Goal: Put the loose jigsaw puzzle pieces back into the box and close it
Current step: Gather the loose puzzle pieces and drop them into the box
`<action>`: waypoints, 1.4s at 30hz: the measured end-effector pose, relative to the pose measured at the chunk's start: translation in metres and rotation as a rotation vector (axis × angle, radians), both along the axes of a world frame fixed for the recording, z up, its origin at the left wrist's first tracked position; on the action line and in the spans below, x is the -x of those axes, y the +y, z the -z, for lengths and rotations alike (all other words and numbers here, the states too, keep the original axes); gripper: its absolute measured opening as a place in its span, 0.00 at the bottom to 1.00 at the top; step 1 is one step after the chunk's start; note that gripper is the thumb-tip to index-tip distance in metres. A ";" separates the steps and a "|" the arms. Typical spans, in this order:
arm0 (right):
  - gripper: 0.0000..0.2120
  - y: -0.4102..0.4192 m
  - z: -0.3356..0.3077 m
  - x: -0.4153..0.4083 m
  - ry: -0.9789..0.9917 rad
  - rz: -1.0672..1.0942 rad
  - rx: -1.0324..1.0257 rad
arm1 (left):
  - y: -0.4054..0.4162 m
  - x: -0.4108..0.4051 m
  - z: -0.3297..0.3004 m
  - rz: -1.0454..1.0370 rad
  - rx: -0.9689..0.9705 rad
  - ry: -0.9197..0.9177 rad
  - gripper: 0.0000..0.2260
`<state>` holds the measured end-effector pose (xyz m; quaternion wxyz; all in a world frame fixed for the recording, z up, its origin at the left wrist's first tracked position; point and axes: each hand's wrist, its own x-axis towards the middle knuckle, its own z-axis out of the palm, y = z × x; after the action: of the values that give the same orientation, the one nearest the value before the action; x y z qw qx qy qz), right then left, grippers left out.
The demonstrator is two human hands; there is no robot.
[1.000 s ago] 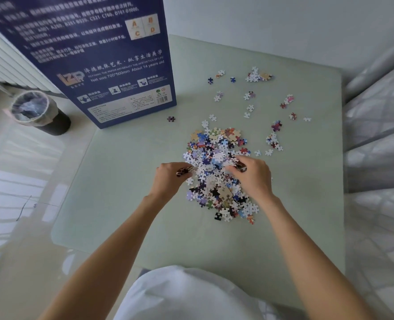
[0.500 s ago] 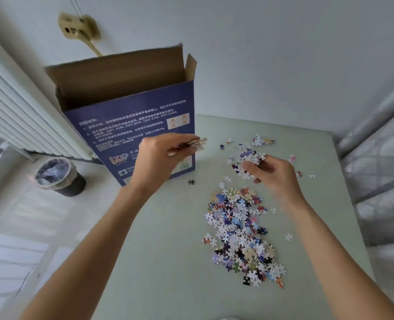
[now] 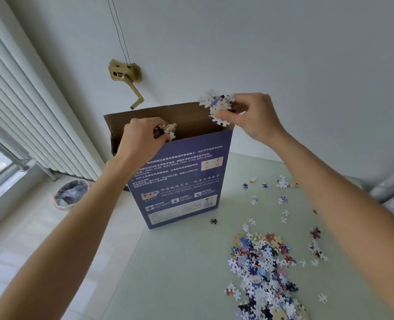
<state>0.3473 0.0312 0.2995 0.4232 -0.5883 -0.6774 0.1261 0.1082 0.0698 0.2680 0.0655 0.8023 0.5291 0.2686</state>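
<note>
A lined waste bin (image 3: 70, 197) stands on the floor at far left, below the radiator. The left hand (image 3: 140, 140) is over the open top of the upright blue box (image 3: 182, 179), fingers curled around a small clump of puzzle pieces (image 3: 168, 131). The right hand (image 3: 251, 116), at the box's right top corner, pinches a larger white-backed bunch (image 3: 216, 105). The box stands on the pale green table (image 3: 180, 273); the main pile of loose pieces (image 3: 260, 269) lies to its right.

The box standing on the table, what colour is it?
The box is dark blue outside with white print, plain brown cardboard inside; the head view shows it.
</note>
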 end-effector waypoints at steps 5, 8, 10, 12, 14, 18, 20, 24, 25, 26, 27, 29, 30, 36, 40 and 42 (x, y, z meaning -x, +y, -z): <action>0.18 0.028 -0.001 0.016 -0.352 -0.077 0.037 | 0.008 0.012 0.007 0.021 0.069 0.065 0.12; 0.21 0.039 0.003 0.023 -0.432 -0.121 0.124 | 0.006 0.014 0.007 0.051 0.063 0.020 0.10; 0.22 0.043 0.007 0.028 -0.451 -0.135 0.172 | 0.004 0.015 0.009 0.080 0.055 0.006 0.09; 0.21 0.046 0.012 0.033 -0.476 -0.145 0.187 | 0.001 0.016 0.011 0.096 0.046 -0.003 0.08; 0.20 0.047 0.016 0.038 -0.508 -0.151 0.192 | -0.001 0.016 0.012 0.099 0.026 -0.035 0.07; 0.15 0.047 0.019 0.045 -0.552 -0.148 0.163 | -0.004 0.015 0.012 0.086 -0.021 -0.053 0.06; 0.16 0.045 0.019 0.048 -0.521 -0.143 0.161 | -0.006 0.015 0.012 0.084 -0.032 -0.056 0.06; 0.14 0.042 0.020 0.050 -0.481 -0.147 0.169 | -0.008 0.015 0.014 0.092 -0.051 -0.068 0.06; 0.12 0.042 0.020 0.050 -0.489 -0.149 0.157 | -0.007 0.015 0.015 0.093 -0.055 -0.068 0.06; 0.11 0.041 0.020 0.050 -0.490 -0.150 0.143 | -0.007 0.016 0.016 0.094 -0.062 -0.065 0.06; 0.10 0.040 0.020 0.050 -0.481 -0.148 0.129 | -0.008 0.016 0.017 0.095 -0.072 -0.061 0.06; 0.10 0.038 0.022 0.050 -0.455 -0.135 0.115 | -0.009 0.016 0.019 0.094 -0.096 -0.052 0.06; 0.10 0.036 0.023 0.050 -0.446 -0.125 0.118 | -0.010 0.015 0.020 0.093 -0.108 -0.048 0.06; 0.09 0.035 0.031 0.049 -0.325 -0.009 0.101 | -0.014 0.012 0.020 0.086 -0.159 -0.015 0.06; 0.10 0.037 0.031 0.051 -0.280 -0.043 0.098 | -0.013 0.011 0.020 0.085 -0.155 -0.015 0.07; 0.13 0.036 0.032 0.053 -0.273 -0.062 0.101 | -0.013 0.011 0.020 0.080 -0.149 -0.018 0.07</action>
<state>0.2947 0.0674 0.2674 0.2928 -0.5993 -0.7393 0.0920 0.0973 0.0571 0.2479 0.0212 0.8230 0.4747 0.3114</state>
